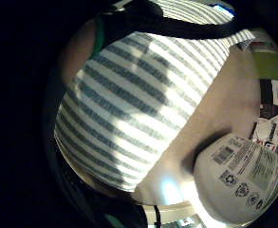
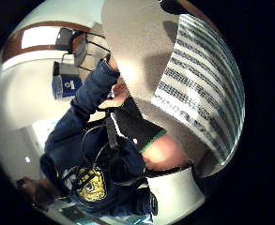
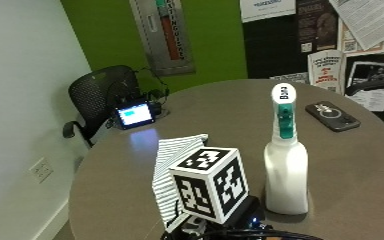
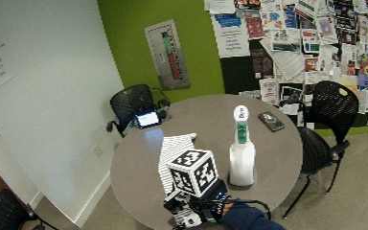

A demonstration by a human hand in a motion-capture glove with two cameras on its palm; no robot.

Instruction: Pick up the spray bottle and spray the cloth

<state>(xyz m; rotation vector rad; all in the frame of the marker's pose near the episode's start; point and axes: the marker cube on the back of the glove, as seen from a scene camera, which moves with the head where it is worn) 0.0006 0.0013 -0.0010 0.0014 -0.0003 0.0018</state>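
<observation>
A white spray bottle (image 3: 286,167) with a teal neck stands upright on the round brown table (image 3: 232,112), and nothing touches it. To its left lies a grey-and-white striped cloth (image 3: 171,159), partly hidden behind the marker cube. My gloved right hand (image 4: 203,210) hovers at the table's near edge, just in front of the cloth and left of the bottle. It holds nothing. In the little finger side palm view the cloth (image 1: 129,104) fills most of the picture and the bottle's labelled base (image 1: 243,183) stands beside it. The thumb side palm view shows the cloth (image 2: 200,93) on the table.
A dark phone (image 3: 332,116) lies at the far right of the table. A small lit screen (image 3: 133,115) with cables sits at the far left edge. Black mesh chairs stand behind the table on the left (image 3: 102,95) and on the right (image 4: 327,112).
</observation>
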